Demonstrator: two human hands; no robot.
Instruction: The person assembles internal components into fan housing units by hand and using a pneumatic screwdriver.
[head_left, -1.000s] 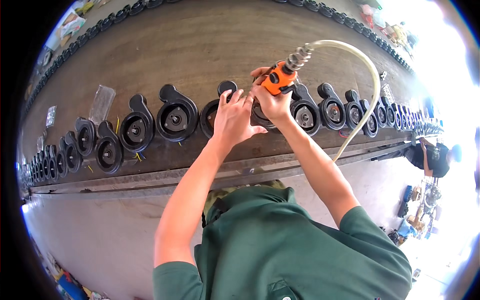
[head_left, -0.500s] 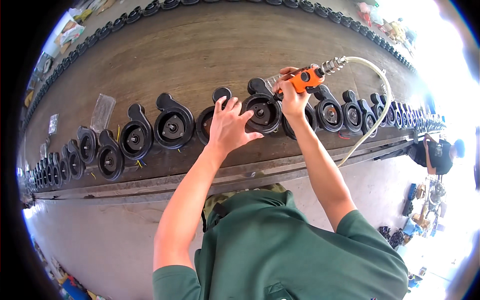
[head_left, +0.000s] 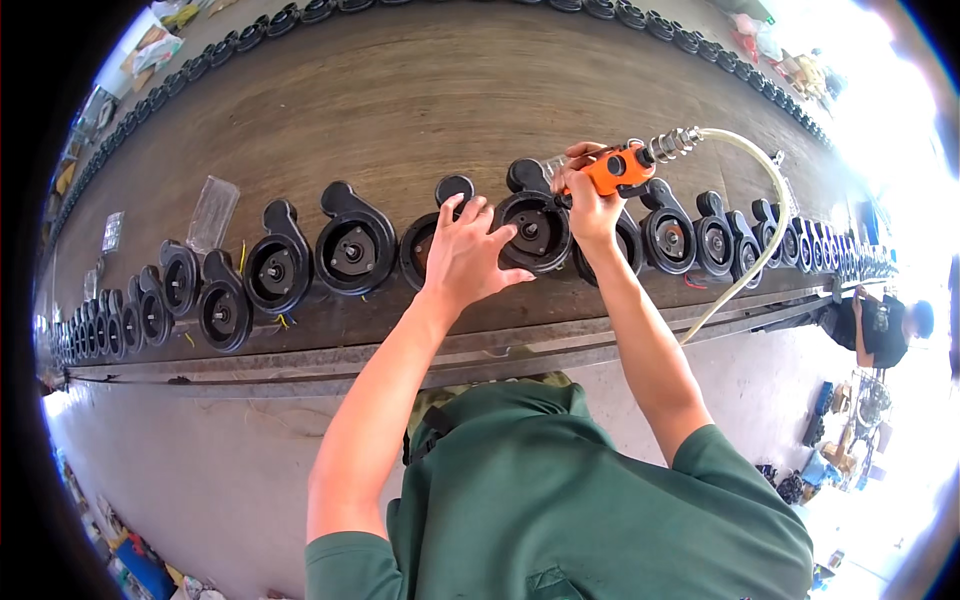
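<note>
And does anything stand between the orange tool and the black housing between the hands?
Nothing visible does. The tool, in the right hand, is at the right side of the housing; I cannot tell if they touch. The left hand is at the opposite side.

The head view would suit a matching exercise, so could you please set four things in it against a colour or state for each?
1. Handheld tool
2. Hose
3. Left hand
4. Shirt

A. dark green
B. fingers spread apart
C. mostly orange
D. pale and curving in an arc

Pairs: 1-C, 2-D, 3-B, 4-A
</note>
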